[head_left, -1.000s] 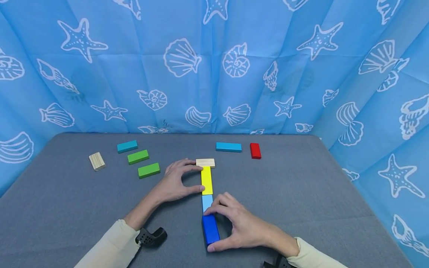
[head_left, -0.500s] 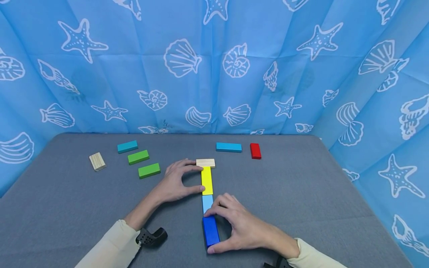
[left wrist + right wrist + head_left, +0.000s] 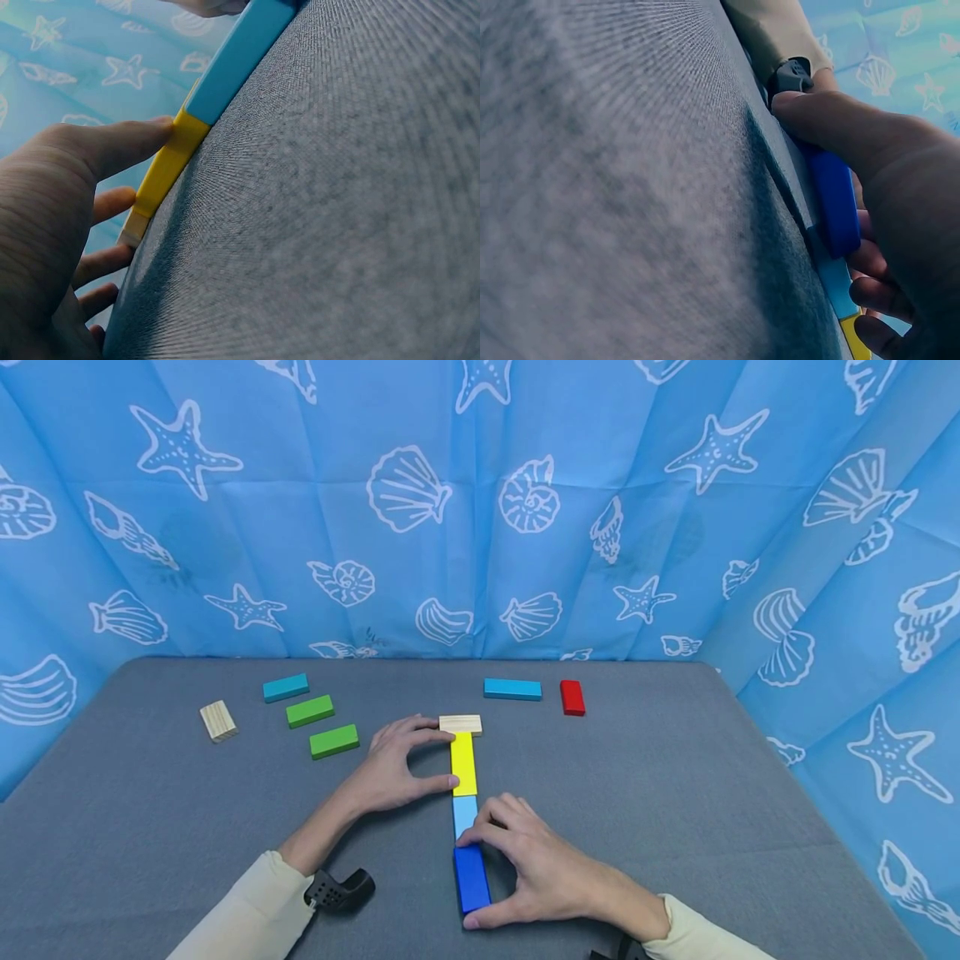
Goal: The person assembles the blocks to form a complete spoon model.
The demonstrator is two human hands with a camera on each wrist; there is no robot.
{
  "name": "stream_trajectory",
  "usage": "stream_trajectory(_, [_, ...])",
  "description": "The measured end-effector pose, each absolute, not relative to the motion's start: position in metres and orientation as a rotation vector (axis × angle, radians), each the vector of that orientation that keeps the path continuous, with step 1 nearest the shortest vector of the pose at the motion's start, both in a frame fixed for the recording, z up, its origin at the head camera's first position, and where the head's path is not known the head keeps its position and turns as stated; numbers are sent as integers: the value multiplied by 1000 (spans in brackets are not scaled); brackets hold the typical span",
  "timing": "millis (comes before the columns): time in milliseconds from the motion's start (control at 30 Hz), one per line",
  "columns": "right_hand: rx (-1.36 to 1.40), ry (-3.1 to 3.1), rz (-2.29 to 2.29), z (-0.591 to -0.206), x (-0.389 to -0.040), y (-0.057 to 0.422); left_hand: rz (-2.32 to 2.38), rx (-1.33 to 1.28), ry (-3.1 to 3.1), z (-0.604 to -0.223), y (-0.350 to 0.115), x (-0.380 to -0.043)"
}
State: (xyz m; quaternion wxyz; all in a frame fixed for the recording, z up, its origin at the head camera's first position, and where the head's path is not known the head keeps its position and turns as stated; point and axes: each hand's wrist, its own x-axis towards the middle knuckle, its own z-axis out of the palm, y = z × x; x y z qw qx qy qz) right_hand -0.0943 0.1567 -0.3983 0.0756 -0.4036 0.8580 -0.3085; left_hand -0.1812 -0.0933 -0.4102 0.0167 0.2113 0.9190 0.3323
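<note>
We find the right hand (image 3: 542, 870) gripping a dark blue painted rectangular block (image 3: 472, 881) end to end, thumb at the near end and fingertips at the far end, on the near half of the grey cloth-covered table (image 3: 637, 793) midway between its left and right edges. The left hand (image 3: 388, 770) is spread rather than clasped, its thumb and index fingertip resting against a yellow rectangular block (image 3: 465, 770). We record a line running away from the near side: the dark blue block, a light blue rectangular block (image 3: 465, 814), the yellow block, and a bare-wood block (image 3: 460, 723) lying crosswise at the far end. In the right wrist view the dark blue block looks raised, its far end overlapping the near end of the light blue one; whether the two touch, we cannot tell. Toward the table's back edge, right of centre, lie a blue block (image 3: 512, 690) and a red block (image 3: 572, 697); toward the back left corner we note a teal block (image 3: 285, 688), two green blocks (image 3: 334, 742) and a second bare-wood block (image 3: 218, 722). In our judgement the step in hand is positioning the dark blue block against the row while the left hand steadies it. The next move, we assess, calls for squaring the dark blue block to the light blue one and releasing it gently, without nudging the row.
</note>
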Motion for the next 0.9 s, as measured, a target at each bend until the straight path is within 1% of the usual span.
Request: stream_trajectory(900, [-1241, 2623, -851, -400, -93, 155, 1039, 664, 2847, -410, -94, -181])
